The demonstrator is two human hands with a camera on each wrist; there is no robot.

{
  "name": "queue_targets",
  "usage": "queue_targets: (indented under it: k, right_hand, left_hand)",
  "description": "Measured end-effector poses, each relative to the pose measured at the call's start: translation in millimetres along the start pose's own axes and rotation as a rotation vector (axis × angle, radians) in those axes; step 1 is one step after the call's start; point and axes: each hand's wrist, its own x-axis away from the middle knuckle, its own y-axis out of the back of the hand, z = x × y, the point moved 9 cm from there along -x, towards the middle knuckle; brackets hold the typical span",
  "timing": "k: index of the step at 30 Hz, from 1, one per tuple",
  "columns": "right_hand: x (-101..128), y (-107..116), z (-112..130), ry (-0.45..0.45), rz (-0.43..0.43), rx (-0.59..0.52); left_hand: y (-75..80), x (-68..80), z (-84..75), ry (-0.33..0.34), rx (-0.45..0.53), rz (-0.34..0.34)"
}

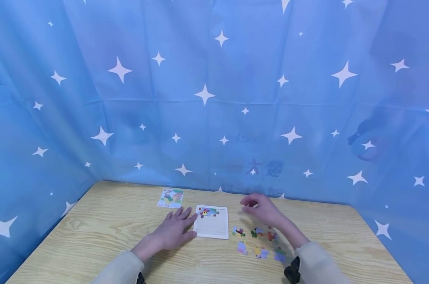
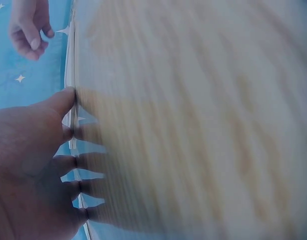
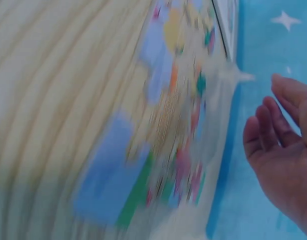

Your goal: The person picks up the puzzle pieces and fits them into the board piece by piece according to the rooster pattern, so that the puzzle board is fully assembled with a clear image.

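Note:
My left hand lies with spread, straight fingers beside a white puzzle tray, its thumb and a fingertip right at the tray's left edge. A short row of joined puzzle pieces fills the tray's upper left part. In the left wrist view, the fingers of that hand meet the tabletop. My right hand hovers over the table to the right of the tray, its fingers loosely bent. Nothing shows between the fingers of the right hand in the right wrist view. Loose puzzle pieces lie below its wrist.
A small picture card lies to the upper left of the tray on the wooden table. Blue cloth with white stars hangs behind the table's back edge. Another loose piece, blue and green, appears large in the right wrist view.

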Motion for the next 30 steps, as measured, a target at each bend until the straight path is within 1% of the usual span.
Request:
queue_targets:
  k: [7, 9, 12, 14, 18, 22, 30]
  right_hand:
    - [26.1, 31.3, -33.8, -0.089, -0.049, -0.004]
    - [32.1, 37.5, -42.6, -0.109, -0.060, 0.003]
    - [40.2, 43.1, -50.9, -0.116, -0.057, 0.024]
    - [44.9, 44.6, -57.4, -0.124, -0.040, 0.020]
    - [53.4, 44.2, -68.3, -0.172, 0.003, 0.005]
    - [58.9, 42.9, -74.5, -0.220, 0.021, 0.004]
    - [58.9, 37.1, -72.1, -0.209, 0.052, 0.017]
  left_hand:
    - [-1.1, -1.2, 0.2, -0.007, 0.007, -0.004]
    - [-0.5, -1.7, -1.3, -0.003, 0.009, 0.001]
    - [0.1, -1.9, -2.9, 0.002, 0.011, 0.007]
    - [0.4, -2.0, -4.0, 0.002, 0.012, 0.009]
    - [-0.1, -3.0, -4.8, -0.003, 0.011, 0.015]
    - [-0.2, -3.9, -5.2, -0.006, 0.016, 0.018]
    - [0.2, -1.4, -4.4, -0.001, 0.026, -0.006]
